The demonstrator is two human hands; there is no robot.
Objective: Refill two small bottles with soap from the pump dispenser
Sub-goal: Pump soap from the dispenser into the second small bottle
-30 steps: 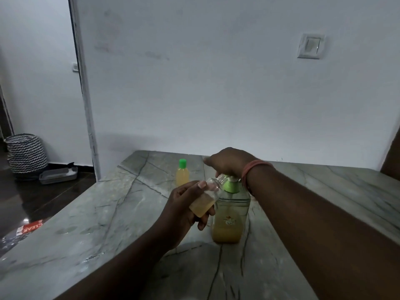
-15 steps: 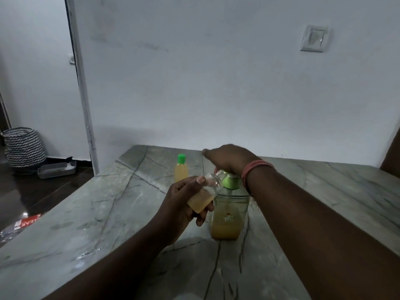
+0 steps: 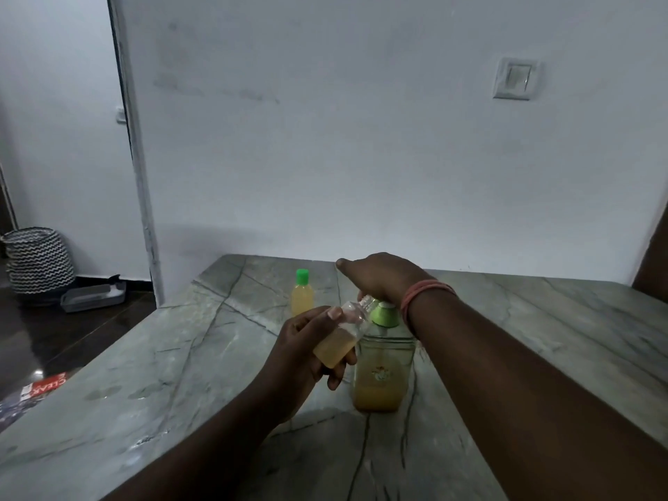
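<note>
The pump dispenser, a clear square bottle with a green collar and amber soap in its lower part, stands on the marble table. My right hand lies flat over the pump head and hides it. My left hand grips a small clear uncapped bottle, tilted with its mouth up against the pump under my right hand. Amber soap fills about half of it. A second small bottle with a green cap, full of yellowish soap, stands upright behind my left hand.
The table ends at a white wall, with a light switch high on the right. Left of the table is a doorway; on the dark floor there stand a zigzag basket and a grey tray. A red packet lies below the table's left edge.
The hands and the small bottle hold nearly the same pose. The green pump collar shows a little more below my right hand. The camera has shifted slightly.
</note>
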